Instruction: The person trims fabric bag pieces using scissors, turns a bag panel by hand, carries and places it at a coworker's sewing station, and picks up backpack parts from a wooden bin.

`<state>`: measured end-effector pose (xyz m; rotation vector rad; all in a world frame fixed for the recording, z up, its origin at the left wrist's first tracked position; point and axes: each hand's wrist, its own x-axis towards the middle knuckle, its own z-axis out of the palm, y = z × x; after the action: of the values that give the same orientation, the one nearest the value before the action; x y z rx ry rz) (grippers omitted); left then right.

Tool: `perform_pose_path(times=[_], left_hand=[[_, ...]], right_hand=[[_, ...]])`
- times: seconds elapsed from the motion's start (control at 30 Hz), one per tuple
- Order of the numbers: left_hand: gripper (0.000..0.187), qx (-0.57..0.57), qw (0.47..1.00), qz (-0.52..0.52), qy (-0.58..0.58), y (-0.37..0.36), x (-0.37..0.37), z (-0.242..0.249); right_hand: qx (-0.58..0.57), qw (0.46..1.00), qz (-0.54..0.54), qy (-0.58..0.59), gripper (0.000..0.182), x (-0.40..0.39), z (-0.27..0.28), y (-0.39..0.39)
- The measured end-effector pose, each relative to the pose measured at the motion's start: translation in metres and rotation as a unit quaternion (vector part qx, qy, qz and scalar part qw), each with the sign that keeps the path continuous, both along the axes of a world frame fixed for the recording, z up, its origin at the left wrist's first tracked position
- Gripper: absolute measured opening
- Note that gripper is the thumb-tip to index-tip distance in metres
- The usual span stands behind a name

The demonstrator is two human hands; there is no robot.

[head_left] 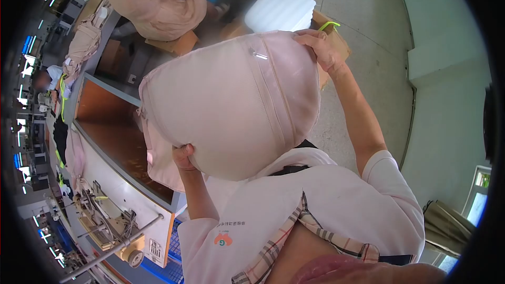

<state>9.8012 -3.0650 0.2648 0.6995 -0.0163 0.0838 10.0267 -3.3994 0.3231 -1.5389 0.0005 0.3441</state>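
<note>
A large pale pink fabric piece [215, 100], shaped like a bag panel with rounded ends, is held up in front of my chest. It has seams and a zipper-like strip near its right end. My left hand [184, 158] grips its lower left edge, thumb on top. At the upper right corner, my right hand [321, 50] pinches the edge, with its fingers curled over it. More pink fabric [163, 165] hangs behind and below the panel on the left.
A sewing machine [115, 226] stands on the table [118, 173] at lower left. Beyond the panel are a seated person [158, 5], a white stack [281, 8] and a cardboard box [336, 42]. Another person [50, 79] is at far left. A wall [447, 105] runs along the right.
</note>
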Motion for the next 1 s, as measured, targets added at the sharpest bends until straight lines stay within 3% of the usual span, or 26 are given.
perform_pose_path(times=[0.1, 0.33, 0.43, 0.47, 0.63, 0.73, 0.87, 1.0], left_hand=[[0.056, -0.030, 0.999, 0.030, 0.016, -0.002, 0.040, -0.006], [0.054, -0.032, 0.999, 0.031, 0.006, 0.013, 0.129, -0.055], [0.052, -0.048, 0.991, 0.120, 0.020, 0.007, 0.154, -0.074], [0.051, -0.075, 0.992, 0.096, 0.014, 0.009, 0.161, -0.078], [0.046, -0.161, 0.987, 0.008, -0.022, 0.007, 0.205, -0.060], [0.043, -0.164, 0.985, 0.046, 0.022, 0.003, 0.233, -0.043], [0.043, -0.158, 0.987, 0.041, -0.011, 0.020, 0.269, -0.051], [0.045, -0.165, 0.986, 0.032, -0.009, 0.038, 0.318, -0.050]], right_hand=[[-0.026, 0.998, 0.053, 0.021, 0.040, 0.052, 0.008, 0.009], [0.059, 0.992, 0.102, 0.035, 0.028, 0.189, -0.013, 0.045], [0.051, 0.992, 0.116, 0.026, 0.027, 0.236, -0.016, 0.069], [0.036, 0.992, 0.115, 0.029, 0.026, 0.249, -0.017, 0.075], [0.011, 0.982, 0.187, -0.002, 0.027, 0.306, -0.026, 0.102], [-0.021, 0.979, 0.200, -0.012, 0.031, 0.332, -0.031, 0.116], [-0.082, 0.970, 0.211, -0.090, 0.039, 0.354, -0.034, 0.135], [-0.042, 0.973, 0.181, -0.135, 0.038, 0.398, -0.059, 0.156]])
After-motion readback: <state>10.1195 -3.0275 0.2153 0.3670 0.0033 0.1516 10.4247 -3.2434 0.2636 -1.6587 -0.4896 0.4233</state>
